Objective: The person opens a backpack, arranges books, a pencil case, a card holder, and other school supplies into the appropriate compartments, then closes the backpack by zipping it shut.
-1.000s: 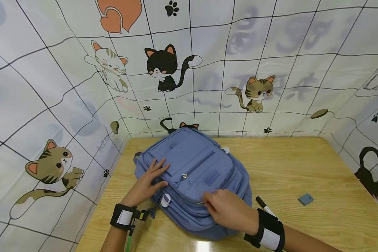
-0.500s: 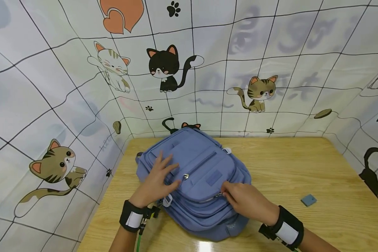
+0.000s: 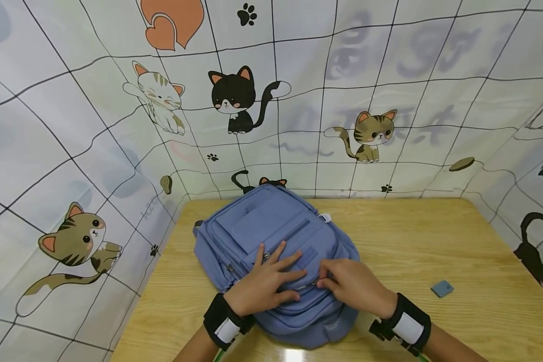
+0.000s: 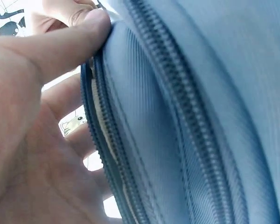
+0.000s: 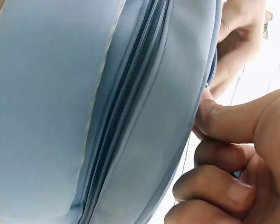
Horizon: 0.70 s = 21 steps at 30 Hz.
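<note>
A blue fabric backpack (image 3: 276, 251) lay flat on its back near the middle-left of the wooden tabletop (image 3: 412, 241), its top toward the cat-print backdrop (image 3: 72, 125) and its front pockets facing up. The left hand (image 3: 264, 281) rested flat on the front pocket panel with fingers (image 3: 282, 251) spread and straight, pressing the cloth down rather than gripping it; in the left wrist view the thumb (image 4: 60, 42) lay against the pocket's edge beside a partly open zipper seam (image 4: 100, 140). The right hand (image 3: 355, 284) sat just beside it, fingers curled and pinching at the zipper pull (image 3: 315, 283) on the lower front pocket, though the pull itself was too small to make out clearly. The bag looked soft and yielding: its ribbed nylon shell bulged and folded under the hands, so it would likely sag and bunch if tugged at one point. It seemed light to moderate in weight and not fragile. The zipper tape would probably run best with the fabric held taut next to the slider, as the flat hand allowed; for lifting, the top loop or the body's thick edges appeared the surest holds. A small blue square eraser-like block (image 3: 442, 288) lay well apart on the right.
</note>
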### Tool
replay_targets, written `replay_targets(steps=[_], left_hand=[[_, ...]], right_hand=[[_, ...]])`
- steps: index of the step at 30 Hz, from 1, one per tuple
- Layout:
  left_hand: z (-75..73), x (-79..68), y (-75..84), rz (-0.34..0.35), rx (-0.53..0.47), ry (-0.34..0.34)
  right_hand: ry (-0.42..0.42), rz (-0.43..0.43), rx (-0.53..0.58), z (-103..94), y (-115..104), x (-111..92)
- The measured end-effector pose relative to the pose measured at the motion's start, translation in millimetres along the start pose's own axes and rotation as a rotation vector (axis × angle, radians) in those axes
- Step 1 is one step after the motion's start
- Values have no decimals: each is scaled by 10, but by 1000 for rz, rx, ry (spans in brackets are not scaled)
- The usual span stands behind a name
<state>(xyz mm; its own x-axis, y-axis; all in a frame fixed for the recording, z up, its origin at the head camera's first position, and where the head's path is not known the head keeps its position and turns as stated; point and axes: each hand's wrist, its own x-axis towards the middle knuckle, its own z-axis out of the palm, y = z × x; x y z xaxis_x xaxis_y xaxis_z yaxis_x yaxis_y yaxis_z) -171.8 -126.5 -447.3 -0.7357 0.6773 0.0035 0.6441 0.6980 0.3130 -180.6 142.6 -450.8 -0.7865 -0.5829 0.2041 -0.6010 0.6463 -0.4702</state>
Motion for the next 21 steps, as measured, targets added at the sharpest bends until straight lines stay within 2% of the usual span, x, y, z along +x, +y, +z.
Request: replay_targets(steps=[5,9,12,16,21], left_hand=[[10,-19,-11,13,9,19],[29,-56,-24,10,14,26],[43,-80,-40,6,8,33],[64,-88,-53,8,-8,44],[133,-87,-59,24,-5,87]], right_hand=[[34,53,-50,-106,204,27],[91,133,-90,-217,478,87],[98,170,-89,-283,683,195],[83,160,-135,-337,877,400],[63,127,-169,-357,1017,688]])
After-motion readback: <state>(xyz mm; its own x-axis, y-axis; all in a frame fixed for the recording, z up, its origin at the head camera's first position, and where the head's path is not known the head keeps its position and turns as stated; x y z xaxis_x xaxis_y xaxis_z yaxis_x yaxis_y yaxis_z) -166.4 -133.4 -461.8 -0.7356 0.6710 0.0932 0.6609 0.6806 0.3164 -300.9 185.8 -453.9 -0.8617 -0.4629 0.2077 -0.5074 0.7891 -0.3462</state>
